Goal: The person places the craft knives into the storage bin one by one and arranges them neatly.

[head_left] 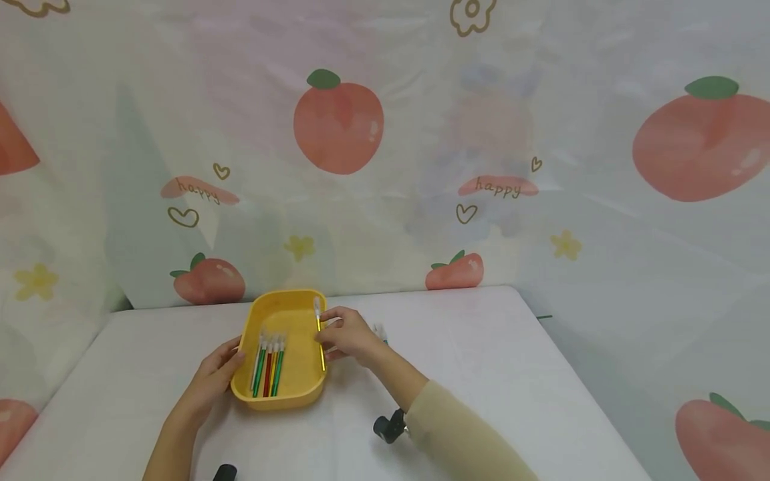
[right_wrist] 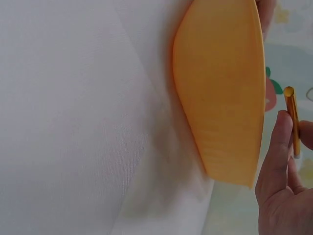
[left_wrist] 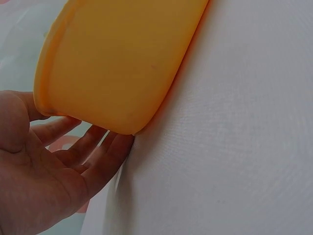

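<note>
A: What has the right hand [head_left: 355,337] got?
B: A yellow pen [head_left: 319,325], pinched between thumb and fingertips. It's above the right rim of the yellow tray [head_left: 278,404], and the right wrist view shows a gap between pen and rim.
A: And the left hand [head_left: 215,373]?
B: Gripping the tray's left side, with its fingers curled against the outer wall under the rim.
A: Any other pens?
B: Several loose pens [head_left: 268,374], green, red and yellow among them, lie side by side in the left part of the tray. Their clear ends point towards its far end.
A: Something pokes out past the right hand, doesn't it?
B: Yes, some clear tips [head_left: 379,331], to the right of the tray; the hand hides most of the rest.
A: What's under the tray?
B: A white table [head_left: 469,374]. Behind the tray hangs a peach-print sheet [head_left: 385,214].
</note>
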A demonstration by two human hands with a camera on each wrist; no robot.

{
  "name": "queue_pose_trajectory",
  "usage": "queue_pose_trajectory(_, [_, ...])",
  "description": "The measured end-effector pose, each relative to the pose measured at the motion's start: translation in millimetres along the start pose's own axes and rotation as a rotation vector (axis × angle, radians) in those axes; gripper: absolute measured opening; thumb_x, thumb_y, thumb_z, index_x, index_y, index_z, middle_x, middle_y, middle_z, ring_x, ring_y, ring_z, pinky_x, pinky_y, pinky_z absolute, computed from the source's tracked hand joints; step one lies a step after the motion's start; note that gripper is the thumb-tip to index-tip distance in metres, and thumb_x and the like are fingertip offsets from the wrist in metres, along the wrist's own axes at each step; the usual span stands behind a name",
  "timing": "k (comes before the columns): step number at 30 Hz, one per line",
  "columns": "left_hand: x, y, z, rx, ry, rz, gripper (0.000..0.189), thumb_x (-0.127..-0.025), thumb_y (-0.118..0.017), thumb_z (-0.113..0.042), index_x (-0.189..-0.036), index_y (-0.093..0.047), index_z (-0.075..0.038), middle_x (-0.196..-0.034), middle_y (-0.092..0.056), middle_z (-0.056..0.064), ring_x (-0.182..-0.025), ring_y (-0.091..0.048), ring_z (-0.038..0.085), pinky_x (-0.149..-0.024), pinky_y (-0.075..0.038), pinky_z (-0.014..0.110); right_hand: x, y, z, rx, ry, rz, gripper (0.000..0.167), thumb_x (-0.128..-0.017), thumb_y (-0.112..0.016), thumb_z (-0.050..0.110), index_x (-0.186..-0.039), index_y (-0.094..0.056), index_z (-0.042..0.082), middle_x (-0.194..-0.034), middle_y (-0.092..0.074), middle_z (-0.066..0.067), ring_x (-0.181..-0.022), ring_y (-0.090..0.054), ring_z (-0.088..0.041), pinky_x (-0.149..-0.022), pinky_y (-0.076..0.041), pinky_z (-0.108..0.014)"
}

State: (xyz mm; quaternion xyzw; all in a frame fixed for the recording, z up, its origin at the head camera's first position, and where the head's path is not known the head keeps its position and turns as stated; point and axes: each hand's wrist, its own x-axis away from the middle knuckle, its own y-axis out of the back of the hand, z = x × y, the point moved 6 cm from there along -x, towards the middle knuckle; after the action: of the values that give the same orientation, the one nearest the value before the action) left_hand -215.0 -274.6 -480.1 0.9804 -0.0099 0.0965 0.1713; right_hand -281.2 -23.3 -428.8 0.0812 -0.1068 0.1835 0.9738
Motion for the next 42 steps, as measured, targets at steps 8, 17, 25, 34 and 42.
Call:
queue_pose_trajectory(8, [-0.9,0.6,1.0,0.002,0.007,-0.002,0.065,-0.107,-0.042,-0.042,-0.158,-0.023,-0.007,-0.158,-0.03,0.024,-0.143,-0.037,0.039,-0.111,-0.038,0.049,1.1,-11,2,0.01,-0.002,0.009,0.038,-0.083,-0.074,0.001,-0.117,-0.06,0.006,-0.091,-0.068,-0.009,-0.073,-0.066,-0.019,-0.067,-0.062,-0.04])
queue_pose_trajectory(17, [0.1,0.7,1.3,0.001,0.019,-0.01,0.064,-0.107,-0.043,-0.042,-0.158,-0.024,-0.008,-0.158,-0.032,0.023,-0.141,-0.04,0.038,-0.111,-0.04,0.049,0.2,-23,3,0.031,0.023,0.045,0.041,-0.085,-0.074,0.002,-0.122,-0.057,0.006,-0.093,-0.068,-0.009,-0.075,-0.07,-0.019,-0.067,-0.062,-0.039])
queue_pose_trajectory(25, [-1.6,0.1,0.7,0.007,0.018,-0.008,0.065,-0.107,-0.043,-0.041,-0.158,-0.023,-0.007,-0.157,-0.033,0.024,-0.14,-0.041,0.038,-0.111,-0.041,0.049,-1.9,-34,6,0.012,0.036,0.062,0.041,-0.085,-0.074,0.002,-0.122,-0.057,0.007,-0.092,-0.068,-0.009,-0.074,-0.069,-0.019,-0.062,-0.062,-0.036])
queue_pose_trajectory(34, [0.3,-0.8,1.5,-0.003,0.015,-0.003,0.066,-0.106,-0.043,-0.044,-0.157,-0.024,-0.007,-0.157,-0.034,0.024,-0.139,-0.043,0.037,-0.108,-0.046,0.044,-2.0,-48,9,0.036,0.024,0.047,0.039,-0.085,-0.074,0.002,-0.12,-0.058,0.006,-0.087,-0.067,-0.009,-0.077,-0.071,-0.024,-0.058,-0.061,-0.035])
queue_pose_trajectory(42, [-0.1,-0.4,-1.3,-0.006,-0.008,0.014,0.065,-0.107,-0.042,-0.041,-0.158,-0.022,-0.006,-0.159,-0.03,0.024,-0.142,-0.038,0.038,-0.111,-0.04,0.047,-4.0,-52,11,0.106,-0.016,-0.014,0.034,-0.087,-0.072,0.003,-0.118,-0.058,0.008,-0.084,-0.066,-0.008,-0.071,-0.068,-0.018,-0.059,-0.061,-0.034])
